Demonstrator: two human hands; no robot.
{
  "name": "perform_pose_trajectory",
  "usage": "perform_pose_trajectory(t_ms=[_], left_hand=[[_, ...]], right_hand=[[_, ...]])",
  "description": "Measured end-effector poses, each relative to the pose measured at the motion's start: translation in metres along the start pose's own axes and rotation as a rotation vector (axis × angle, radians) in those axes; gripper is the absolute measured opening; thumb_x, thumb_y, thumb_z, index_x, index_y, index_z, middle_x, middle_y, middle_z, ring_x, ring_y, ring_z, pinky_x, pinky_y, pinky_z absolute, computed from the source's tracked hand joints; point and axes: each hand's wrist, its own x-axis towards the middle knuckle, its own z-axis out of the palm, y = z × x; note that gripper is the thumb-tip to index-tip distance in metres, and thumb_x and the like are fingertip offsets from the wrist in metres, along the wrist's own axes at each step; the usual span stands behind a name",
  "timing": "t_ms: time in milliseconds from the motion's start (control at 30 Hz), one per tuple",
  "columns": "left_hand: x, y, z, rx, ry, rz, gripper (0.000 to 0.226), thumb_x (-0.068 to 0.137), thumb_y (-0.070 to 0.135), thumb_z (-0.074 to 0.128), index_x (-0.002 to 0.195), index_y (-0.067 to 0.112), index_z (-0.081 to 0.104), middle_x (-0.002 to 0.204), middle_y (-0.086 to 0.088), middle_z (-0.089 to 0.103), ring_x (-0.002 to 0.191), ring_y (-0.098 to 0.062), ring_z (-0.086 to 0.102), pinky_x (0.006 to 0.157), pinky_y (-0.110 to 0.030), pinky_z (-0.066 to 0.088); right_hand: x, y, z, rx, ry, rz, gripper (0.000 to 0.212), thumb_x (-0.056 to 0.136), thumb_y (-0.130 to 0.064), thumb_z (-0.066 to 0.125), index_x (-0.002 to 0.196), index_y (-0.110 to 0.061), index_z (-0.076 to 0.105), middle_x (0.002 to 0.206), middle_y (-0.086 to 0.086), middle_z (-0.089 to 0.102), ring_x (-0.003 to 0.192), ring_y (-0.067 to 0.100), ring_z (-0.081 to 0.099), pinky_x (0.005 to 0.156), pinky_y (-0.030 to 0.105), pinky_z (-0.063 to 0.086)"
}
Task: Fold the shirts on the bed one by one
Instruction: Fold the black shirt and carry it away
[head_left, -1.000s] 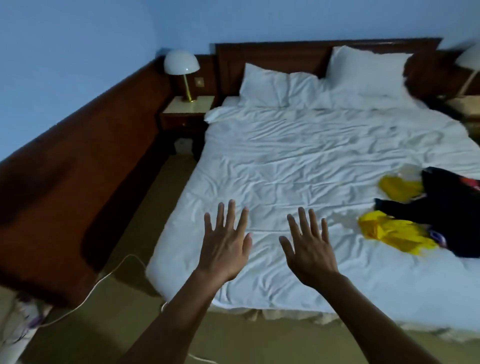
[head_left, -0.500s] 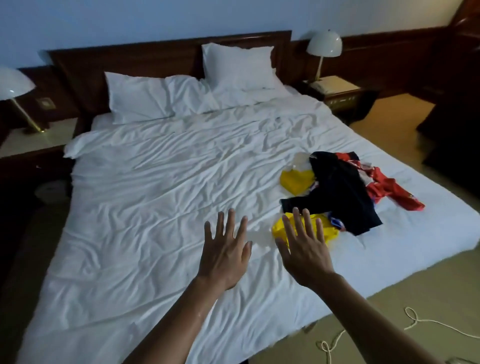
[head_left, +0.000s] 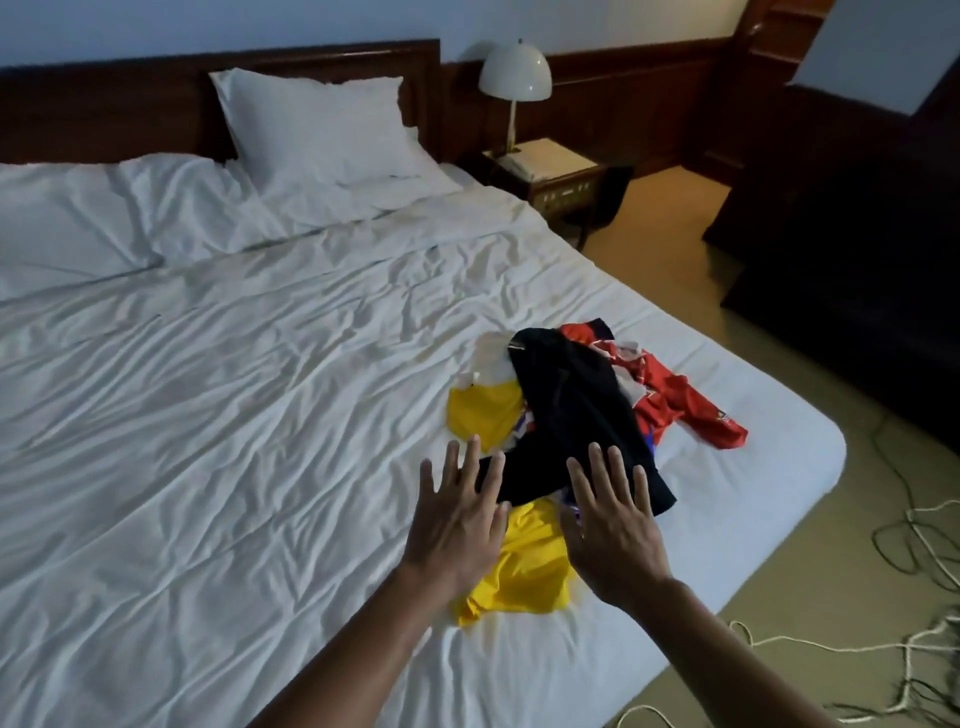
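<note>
Hovering empty with fingers spread, the left hand (head_left: 457, 525) and right hand (head_left: 613, 535) bracket the near end of the black shirt (head_left: 576, 415), its length running away toward the far side.

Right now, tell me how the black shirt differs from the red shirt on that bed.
The black shirt looks plain; the red shirt carries white markings. The black shirt lies on top; the red shirt sits partly under it, spilling toward the edge of the bed. The black shirt is nearer the left hand and right hand than the red shirt. Both are crumpled and unfolded.
</note>
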Motion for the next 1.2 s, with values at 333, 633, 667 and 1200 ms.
perform_pose_trajectory(t_ms=[333,633,667,1200], left_hand=[[0.226,0.057,0.069,-0.04,-0.132,-0.137,0.078,0.097,0.056,0.001,0.167,0.023,0.015,0.174,-0.014,0.005,0.16,-0.037,0.008,0.125,-0.061,0.016],[0.383,0.059,0.155,-0.183,-0.283,-0.387,0.071,0.108,0.054,0.036,0.167,0.021,0.014,0.174,-0.012,0.011,0.158,-0.033,0.017,0.122,-0.049,0.026],[0.395,0.058,0.165,-0.217,-0.283,-0.409,0.073,0.107,0.056,0.035,0.166,0.019,0.015,0.173,-0.013,0.013,0.157,-0.033,0.019,0.122,-0.049,0.027],[0.46,0.034,0.209,-0.571,0.001,-0.708,0.024,0.098,0.011,0.059,0.121,0.012,0.064,0.117,-0.009,0.07,0.112,-0.033,0.064,0.085,-0.038,0.047]], right_hand=[[0.175,0.155,0.08,0.05,-0.173,-0.059,0.071,0.101,-0.054,0.028,0.152,-0.01,0.05,0.163,0.02,0.035,0.154,0.038,0.027,0.124,0.05,0.016],[0.319,0.213,0.154,0.203,-0.426,-0.034,0.07,0.109,-0.047,0.03,0.165,-0.011,0.007,0.172,0.014,-0.008,0.16,0.03,-0.009,0.128,0.043,0.001],[0.335,0.215,0.166,0.232,-0.438,-0.027,0.07,0.109,-0.044,0.032,0.165,-0.01,0.007,0.173,0.014,-0.008,0.16,0.029,-0.007,0.128,0.042,0.003],[0.417,0.221,0.214,0.673,-0.297,0.314,0.012,0.095,-0.006,0.047,0.094,-0.015,0.054,0.1,-0.002,0.056,0.094,0.022,0.055,0.077,0.042,0.048]])
